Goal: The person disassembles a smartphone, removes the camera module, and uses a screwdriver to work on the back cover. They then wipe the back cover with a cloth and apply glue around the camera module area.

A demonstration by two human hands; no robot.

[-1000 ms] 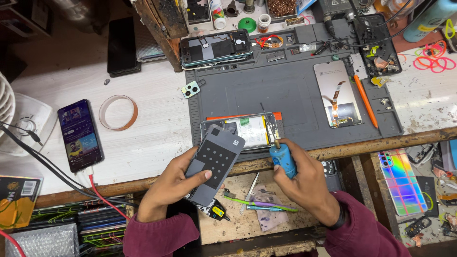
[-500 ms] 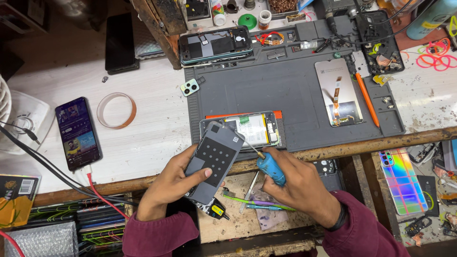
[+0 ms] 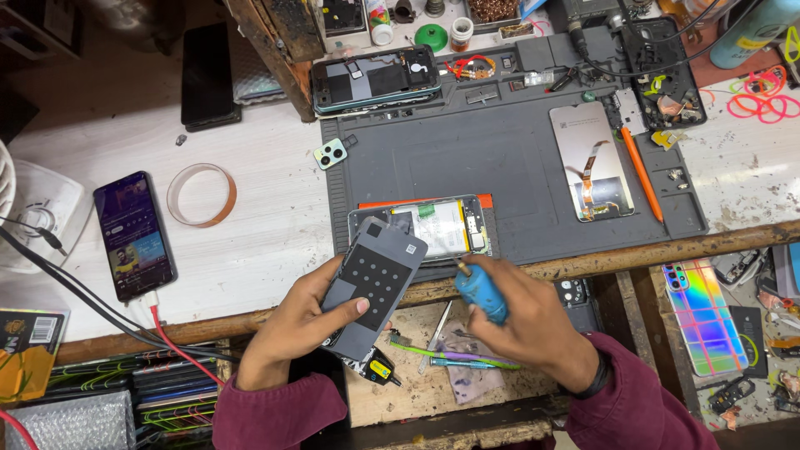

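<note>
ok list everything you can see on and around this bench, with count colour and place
grey back panel: 1, grey with dark dots, in left hand at bench edge
screwdriver: 1, blue handle, in right hand
opened phone: 1, silver frame, on mat front edge
work mat: 1, grey, bench centre
screen panel: 1, silver, mat right
orange pen tool: 1, orange, beside screen panel
lit phone: 1, black, bench left
tape roll: 1, tan, near lit phone
camera module: 1, pale green, mat's left edge
iridescent cover: 1, rainbow, lower right
left hand: holds panel
right hand: grips screwdriver
</note>
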